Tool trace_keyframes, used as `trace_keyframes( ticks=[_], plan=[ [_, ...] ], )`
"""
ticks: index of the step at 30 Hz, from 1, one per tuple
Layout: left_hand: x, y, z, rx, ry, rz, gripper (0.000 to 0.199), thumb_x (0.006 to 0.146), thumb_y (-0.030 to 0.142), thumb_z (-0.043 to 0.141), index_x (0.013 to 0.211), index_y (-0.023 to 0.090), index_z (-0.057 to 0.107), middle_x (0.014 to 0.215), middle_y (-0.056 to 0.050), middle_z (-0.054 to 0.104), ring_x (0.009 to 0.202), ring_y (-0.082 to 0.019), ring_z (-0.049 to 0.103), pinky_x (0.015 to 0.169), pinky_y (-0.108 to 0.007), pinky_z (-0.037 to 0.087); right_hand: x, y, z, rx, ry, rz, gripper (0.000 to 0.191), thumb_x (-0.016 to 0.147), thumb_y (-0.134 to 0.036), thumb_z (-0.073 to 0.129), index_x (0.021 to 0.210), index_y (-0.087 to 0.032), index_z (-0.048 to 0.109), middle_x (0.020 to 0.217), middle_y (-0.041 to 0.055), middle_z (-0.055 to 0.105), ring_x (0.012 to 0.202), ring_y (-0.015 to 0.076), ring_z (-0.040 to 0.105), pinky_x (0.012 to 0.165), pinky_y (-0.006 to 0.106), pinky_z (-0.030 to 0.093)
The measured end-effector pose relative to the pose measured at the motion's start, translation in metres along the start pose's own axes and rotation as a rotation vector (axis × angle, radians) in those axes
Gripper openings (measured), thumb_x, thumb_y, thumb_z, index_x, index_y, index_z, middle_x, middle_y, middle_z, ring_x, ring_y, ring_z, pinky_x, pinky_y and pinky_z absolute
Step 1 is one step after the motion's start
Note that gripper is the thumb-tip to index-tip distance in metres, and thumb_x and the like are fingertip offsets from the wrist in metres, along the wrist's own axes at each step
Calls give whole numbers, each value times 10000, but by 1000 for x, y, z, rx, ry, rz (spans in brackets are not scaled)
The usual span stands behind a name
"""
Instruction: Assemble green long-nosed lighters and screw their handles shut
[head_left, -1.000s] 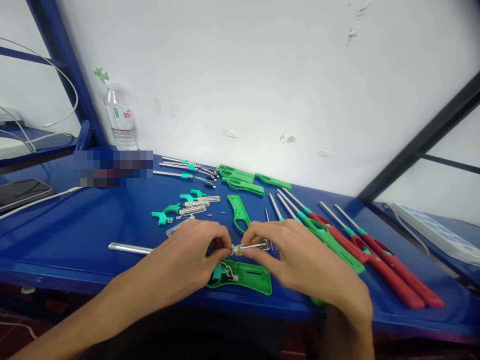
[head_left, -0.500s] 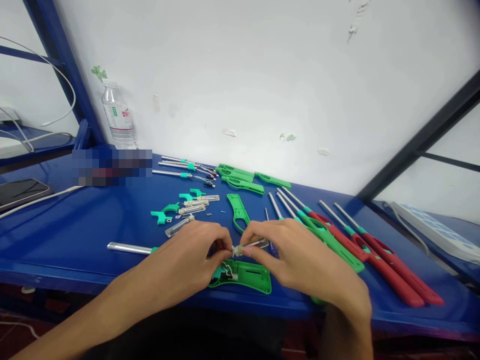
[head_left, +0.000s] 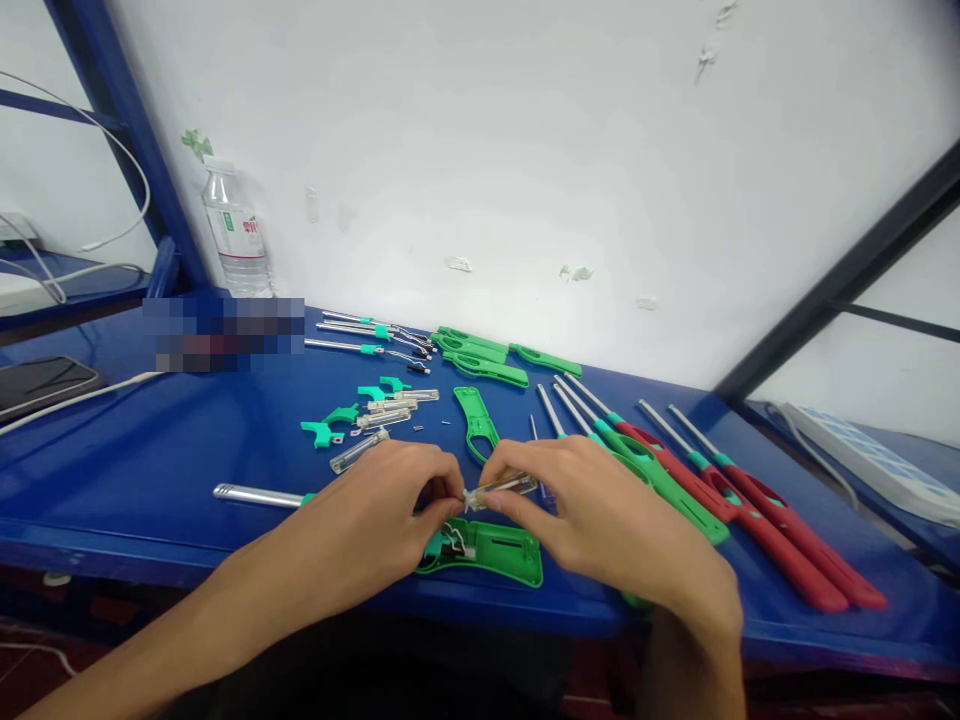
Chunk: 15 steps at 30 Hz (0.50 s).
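My right hand pinches a clear lighter fuel tank between thumb and fingers, its narrow end turned left. At that end my left hand is closed in a pinch; a small whitish bit shows by its fingertips, too small to name. Beneath both hands lies an open green lighter shell half with white wires inside. A metal lighter tube sticks out left from under my left forearm. Just beyond the hands rests another green shell half.
Several clear fuel tanks and teal triggers lie left of centre. Metal tubes with wires and green shells sit by the wall. Red lighters and green ones lie right. A water bottle and phone stand left.
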<state>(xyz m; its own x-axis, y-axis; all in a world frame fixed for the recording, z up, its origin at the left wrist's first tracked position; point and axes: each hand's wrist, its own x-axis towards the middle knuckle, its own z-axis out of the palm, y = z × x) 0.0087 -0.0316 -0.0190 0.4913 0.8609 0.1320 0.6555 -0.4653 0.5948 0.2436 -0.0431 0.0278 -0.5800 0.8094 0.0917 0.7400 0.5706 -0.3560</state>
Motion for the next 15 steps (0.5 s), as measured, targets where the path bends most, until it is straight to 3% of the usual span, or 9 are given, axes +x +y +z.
trace_keyframes(
  ticks=[15],
  plan=[
    [1,1,0,6,11,14,228,1045,295,630,906,275,811,864,8,810,807,-208,721,751,-340,457,-1,0,0,-8,1,3,112,1133,-294,676,1062,-273,760,958,-24,834,897,218,770,780,334,444]
  ],
)
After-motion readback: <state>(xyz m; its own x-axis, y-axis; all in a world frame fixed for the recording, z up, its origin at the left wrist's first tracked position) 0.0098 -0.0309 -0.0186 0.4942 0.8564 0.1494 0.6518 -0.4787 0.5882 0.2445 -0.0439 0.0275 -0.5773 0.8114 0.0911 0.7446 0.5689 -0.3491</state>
